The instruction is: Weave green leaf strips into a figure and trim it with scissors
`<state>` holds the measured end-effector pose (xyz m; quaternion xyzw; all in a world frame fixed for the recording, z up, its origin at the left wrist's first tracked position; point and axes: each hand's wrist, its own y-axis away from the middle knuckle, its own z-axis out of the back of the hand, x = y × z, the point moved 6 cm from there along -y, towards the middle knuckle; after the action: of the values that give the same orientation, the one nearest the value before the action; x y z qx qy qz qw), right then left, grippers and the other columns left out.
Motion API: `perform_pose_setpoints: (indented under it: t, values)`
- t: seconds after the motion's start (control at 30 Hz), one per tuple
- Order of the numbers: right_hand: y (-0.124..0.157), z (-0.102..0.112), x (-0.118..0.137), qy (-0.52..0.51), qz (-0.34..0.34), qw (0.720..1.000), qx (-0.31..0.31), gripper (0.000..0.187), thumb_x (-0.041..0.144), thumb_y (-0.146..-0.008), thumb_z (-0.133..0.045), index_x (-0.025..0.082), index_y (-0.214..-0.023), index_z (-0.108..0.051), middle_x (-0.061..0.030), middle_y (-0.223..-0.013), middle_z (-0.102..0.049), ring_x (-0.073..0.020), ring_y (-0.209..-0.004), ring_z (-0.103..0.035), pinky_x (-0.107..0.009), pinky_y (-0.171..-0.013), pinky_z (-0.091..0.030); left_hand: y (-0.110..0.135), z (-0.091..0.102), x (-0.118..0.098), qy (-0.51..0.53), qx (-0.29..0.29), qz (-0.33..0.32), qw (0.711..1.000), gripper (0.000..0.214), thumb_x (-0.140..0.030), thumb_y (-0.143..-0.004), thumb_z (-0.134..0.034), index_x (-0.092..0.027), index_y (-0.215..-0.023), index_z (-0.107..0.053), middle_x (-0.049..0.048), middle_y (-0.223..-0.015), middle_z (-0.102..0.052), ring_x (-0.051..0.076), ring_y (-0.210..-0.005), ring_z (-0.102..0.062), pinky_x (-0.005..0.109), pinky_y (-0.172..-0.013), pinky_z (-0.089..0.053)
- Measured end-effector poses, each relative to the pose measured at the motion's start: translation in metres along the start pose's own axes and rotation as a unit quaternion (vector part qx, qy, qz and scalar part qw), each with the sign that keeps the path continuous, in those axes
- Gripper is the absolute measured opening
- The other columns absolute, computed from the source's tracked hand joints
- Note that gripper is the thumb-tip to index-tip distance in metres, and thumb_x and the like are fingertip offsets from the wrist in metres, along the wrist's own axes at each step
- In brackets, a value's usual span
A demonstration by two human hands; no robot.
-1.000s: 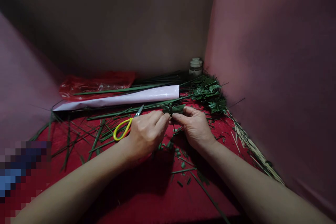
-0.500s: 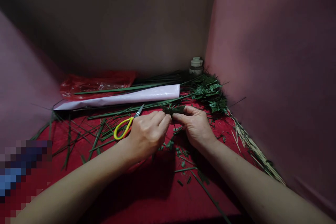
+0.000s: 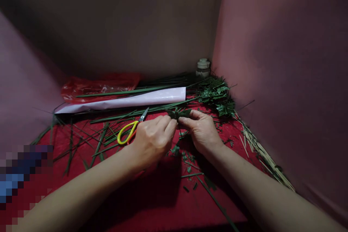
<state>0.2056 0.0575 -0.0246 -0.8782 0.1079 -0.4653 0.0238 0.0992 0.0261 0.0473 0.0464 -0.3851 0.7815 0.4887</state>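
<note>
Both my hands meet over the red cloth [image 3: 152, 203], pinching a small dark green folded leaf piece [image 3: 176, 112] with pointed ends and a thin stem hanging below. My left hand [image 3: 156, 139] is closed on its left side, its fingertips partly hidden behind the knuckles. On the other side, my right hand [image 3: 205, 130] grips it between thumb and curled fingers. Scissors [image 3: 127, 132] with yellow and orange handles lie just left of my left hand, blades pointing away. Small green scraps [image 3: 189, 168] are scattered beneath my hands.
Behind my hands lie a rolled white sheet [image 3: 152, 98], a red plastic bag [image 3: 98, 88] and long green leaf strips [image 3: 119, 117]. A heap of finished-looking green leaf shapes [image 3: 217, 96] sits by a small jar [image 3: 203, 68]. Pale stalks [image 3: 268, 157] run along the right wall.
Very little differs. Both hands keep their hold on the leaf piece in nearly the same spot, and the view has shifted slightly.
</note>
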Motion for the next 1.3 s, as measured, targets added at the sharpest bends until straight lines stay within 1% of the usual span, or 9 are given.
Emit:
perform_pose_setpoints:
  t: [0.3, 0.5, 0.6, 0.77, 0.97, 1.07, 1.17, 1.23, 1.3]
  values:
    - [-0.002, 0.001, 0.002, -0.043, -0.025, 0.998, -0.027, 0.016, 0.017, -0.056, -0.074, 0.014, -0.068, -0.064, -0.0007, -0.069, -0.063, -0.0125, -0.061, -0.057, -0.029, -0.061, -0.050, -0.003, 0.008, 0.003, 0.046, -0.011, 0.015, 0.999, 0.013, -0.015, -0.080, -0.051, -0.016, -0.068, -0.057, -0.0007, -0.058, -0.053, 0.011, -0.052, -0.049, 0.024, -0.047, -0.032]
    - [-0.010, 0.012, 0.010, -0.127, -0.050, 0.988, -0.075, 0.020, 0.009, -0.053, -0.075, 0.015, -0.065, -0.060, 0.0007, -0.071, -0.061, -0.0135, -0.065, -0.058, -0.036, -0.064, -0.055, -0.001, 0.026, 0.027, 0.035, 0.013, 0.065, 0.997, 0.017, -0.021, -0.081, -0.050, -0.015, -0.066, -0.057, 0.0000, -0.059, -0.057, 0.010, -0.050, -0.051, 0.023, -0.046, -0.033]
    - [-0.011, 0.013, 0.007, -0.158, -0.064, 0.983, -0.070, 0.020, 0.006, -0.055, -0.073, 0.015, -0.065, -0.058, 0.0014, -0.069, -0.061, -0.0136, -0.066, -0.058, -0.038, -0.066, -0.056, 0.019, 0.006, 0.036, 0.002, 0.052, 0.088, 0.995, 0.020, -0.023, -0.082, -0.049, -0.016, -0.064, -0.054, 0.0001, -0.059, -0.057, 0.011, -0.049, -0.052, 0.023, -0.045, -0.032]
    - [-0.010, 0.009, 0.002, -0.192, -0.084, 0.977, -0.050, 0.018, 0.004, -0.058, -0.070, 0.015, -0.064, -0.057, 0.0009, -0.068, -0.063, -0.0148, -0.067, -0.060, -0.035, -0.063, -0.057, 0.055, -0.044, 0.023, 0.044, 0.139, 0.083, 0.986, 0.024, -0.024, -0.085, -0.043, -0.017, -0.067, -0.056, -0.0003, -0.060, -0.056, 0.011, -0.053, -0.054, 0.024, -0.048, -0.034]
    - [-0.010, 0.009, 0.000, -0.219, -0.099, 0.969, -0.058, 0.018, -0.001, -0.061, -0.065, 0.015, -0.064, -0.056, 0.0014, -0.066, -0.063, -0.0140, -0.065, -0.061, -0.032, -0.061, -0.057, 0.054, -0.043, 0.022, 0.082, 0.181, 0.088, 0.976, 0.026, -0.033, -0.086, -0.042, -0.017, -0.074, -0.059, 0.0022, -0.070, -0.059, 0.013, -0.061, -0.056, 0.024, -0.053, -0.040]
    - [-0.010, 0.009, -0.003, -0.235, -0.111, 0.964, -0.060, 0.019, -0.002, -0.063, -0.063, 0.016, -0.064, -0.056, 0.0021, -0.065, -0.063, -0.0137, -0.065, -0.062, -0.032, -0.062, -0.057, 0.046, -0.026, 0.025, 0.114, 0.116, 0.093, 0.982, 0.022, -0.030, -0.084, -0.048, -0.017, -0.098, -0.058, 0.0067, -0.089, -0.060, 0.016, -0.076, -0.057, 0.025, -0.063, -0.044]
    - [-0.008, 0.010, -0.008, -0.242, -0.139, 0.957, -0.073, 0.015, 0.001, -0.066, -0.062, 0.015, -0.063, -0.056, 0.0007, -0.066, -0.063, -0.0137, -0.065, -0.062, -0.030, -0.063, -0.056, 0.038, -0.011, 0.008, 0.156, 0.022, 0.013, 0.987, 0.026, -0.017, -0.084, -0.046, -0.017, -0.108, -0.054, 0.0070, -0.089, -0.060, 0.014, -0.076, -0.054, 0.025, -0.066, -0.043]
    - [-0.006, 0.010, -0.012, -0.245, -0.159, 0.952, -0.088, 0.015, 0.002, -0.067, -0.063, 0.014, -0.063, -0.056, 0.0005, -0.065, -0.063, -0.0138, -0.064, -0.062, -0.028, -0.062, -0.056, 0.035, -0.010, -0.009, 0.181, 0.017, -0.051, 0.982, 0.026, -0.017, -0.084, -0.045, -0.019, -0.108, -0.055, 0.0044, -0.083, -0.060, 0.013, -0.071, -0.053, 0.024, -0.065, -0.043]
    - [-0.004, 0.010, -0.014, -0.248, -0.172, 0.948, -0.105, 0.015, 0.003, -0.067, -0.063, 0.015, -0.063, -0.055, 0.0009, -0.063, -0.062, -0.0141, -0.064, -0.063, -0.027, -0.061, -0.055, 0.032, -0.009, -0.019, 0.203, 0.020, -0.061, 0.977, 0.021, -0.019, -0.085, -0.045, -0.019, -0.101, -0.058, 0.0034, -0.079, -0.060, 0.012, -0.068, -0.052, 0.023, -0.061, -0.043]
